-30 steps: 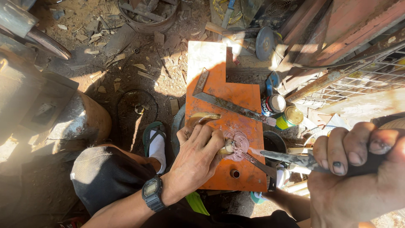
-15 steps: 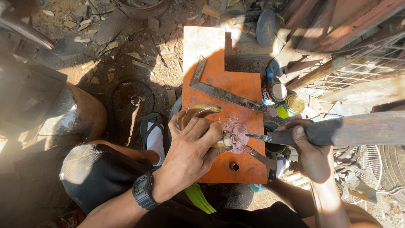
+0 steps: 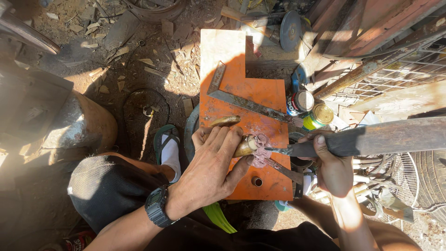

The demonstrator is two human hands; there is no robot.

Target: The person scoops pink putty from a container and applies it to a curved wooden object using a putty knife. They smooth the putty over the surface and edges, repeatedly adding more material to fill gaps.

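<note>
Head view: left hand [image 3: 211, 169] presses and grips the horn-shaped piece [image 3: 245, 146] on the orange board [image 3: 260, 95], right hand [image 3: 332, 169] clenches the blade [image 3: 371, 137], tip at its cut end; trimming appears underway, unfinished.

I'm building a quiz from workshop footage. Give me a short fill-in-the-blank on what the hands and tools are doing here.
1. The left hand presses a horn-shaped piece onto the ____ board.
2. The right hand grips a long, rusty ____ whose tip meets that piece.
3. A black watch sits on the ____ wrist.
4. A metal square lies on the board, ____ the hands.

Missing words: orange; blade; left; above
</note>
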